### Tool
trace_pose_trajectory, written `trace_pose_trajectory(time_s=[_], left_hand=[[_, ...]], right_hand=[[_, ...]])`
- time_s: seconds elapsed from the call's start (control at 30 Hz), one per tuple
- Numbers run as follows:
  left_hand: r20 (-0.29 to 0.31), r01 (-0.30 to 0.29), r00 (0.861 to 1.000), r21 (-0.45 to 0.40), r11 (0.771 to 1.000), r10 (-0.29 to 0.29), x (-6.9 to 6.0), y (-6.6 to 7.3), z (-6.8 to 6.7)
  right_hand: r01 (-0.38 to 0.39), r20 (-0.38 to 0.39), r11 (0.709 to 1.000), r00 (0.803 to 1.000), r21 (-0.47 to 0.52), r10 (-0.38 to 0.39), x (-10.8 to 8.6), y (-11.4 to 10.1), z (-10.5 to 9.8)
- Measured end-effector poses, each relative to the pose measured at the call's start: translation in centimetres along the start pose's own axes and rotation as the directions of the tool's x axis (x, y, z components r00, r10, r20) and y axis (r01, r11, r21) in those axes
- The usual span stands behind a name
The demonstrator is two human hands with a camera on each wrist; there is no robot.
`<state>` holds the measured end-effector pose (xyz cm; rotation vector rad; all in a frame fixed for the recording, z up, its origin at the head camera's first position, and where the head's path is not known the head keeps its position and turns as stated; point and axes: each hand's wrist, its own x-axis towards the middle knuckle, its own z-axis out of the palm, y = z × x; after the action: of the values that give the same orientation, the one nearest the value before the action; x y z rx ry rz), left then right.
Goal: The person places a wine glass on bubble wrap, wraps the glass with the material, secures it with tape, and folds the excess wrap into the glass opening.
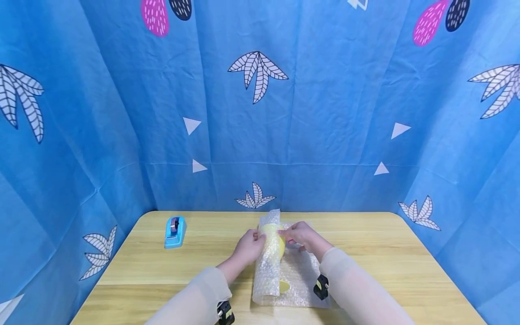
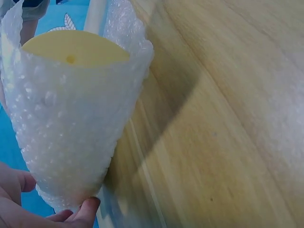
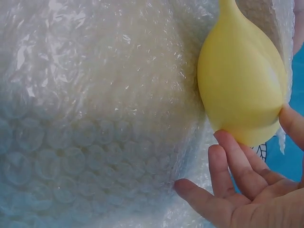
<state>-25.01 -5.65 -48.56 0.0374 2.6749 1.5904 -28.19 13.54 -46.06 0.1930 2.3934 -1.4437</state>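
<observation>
A yellow goblet-shaped object (image 1: 282, 246) lies on a sheet of bubble wrap (image 1: 300, 282), one side of which is folded over it. My left hand (image 1: 248, 247) grips the wrapped far end from the left; in the left wrist view its fingers and thumb (image 2: 19, 204) curl round the bubble wrap (image 2: 66, 118), and the round yellow base (image 2: 78, 47) shows at the opposite end. From the right, my right hand (image 1: 302, 235) pinches the goblet's wide end. In the right wrist view, the thumb and fingertips of that hand (image 3: 256, 190) touch the yellow bowl (image 3: 242, 80), its stem pointing away.
A light-blue tape dispenser (image 1: 174, 234) stands at the back left of the wooden table (image 1: 365, 253). Blue patterned cloth (image 1: 317, 113) hangs behind the table and along both sides. Each wrist carries a small black device.
</observation>
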Motion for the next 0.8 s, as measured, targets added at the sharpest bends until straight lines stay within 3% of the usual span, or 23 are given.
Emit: trace_pose_trajectory(time_s=[0.37, 0.8], left_hand=[[0.029, -0.012, 0.999, -0.069, 0.998, 0.014, 0.1, -0.3, -0.4], [-0.011, -0.014, 1.0, -0.079, 0.997, 0.013, 0.2, -0.4, -0.1]], right_hand=[[0.004, 0.044, 0.999, 0.999, 0.047, -0.006, 0.0, 0.7, -0.3], [0.014, 0.115, 0.994, 0.993, 0.105, -0.026, 0.5, 1.5, -0.7]])
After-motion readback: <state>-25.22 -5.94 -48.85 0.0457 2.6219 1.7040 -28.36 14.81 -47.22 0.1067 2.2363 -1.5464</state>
